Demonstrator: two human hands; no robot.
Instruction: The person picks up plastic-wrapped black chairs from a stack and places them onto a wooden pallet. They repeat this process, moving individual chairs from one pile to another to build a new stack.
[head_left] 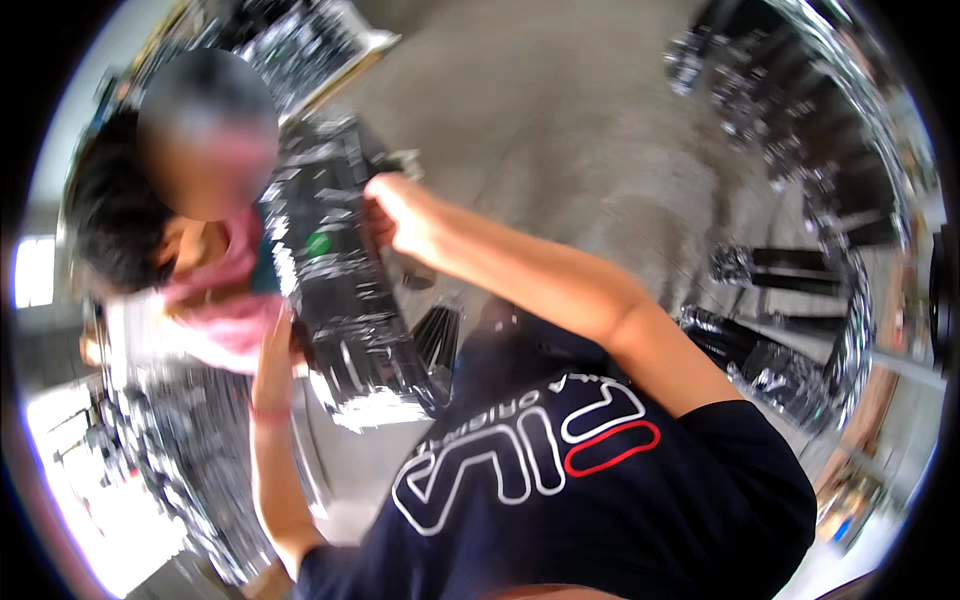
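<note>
A long black package point(345, 300) wrapped in shiny clear film is held up in front of me, tilted, with a round green sticker point(318, 244) on its upper face. My right hand point(400, 212) is closed on its right edge near the far end, fingers curled. At the near left side, my left hand point(280, 338) grips the package's edge; the package and blur partly hide its fingers. Close beyond the package's left side is another person in a pink top point(225, 315), whose hands I cannot make out.
Stacks of black film-wrapped bundles stand at the left point(190, 450) and far left point(300, 55). More wrapped bundles point(790, 130) line the right side, some lying on the grey concrete floor point(560, 120). Motion blurs much of the surroundings.
</note>
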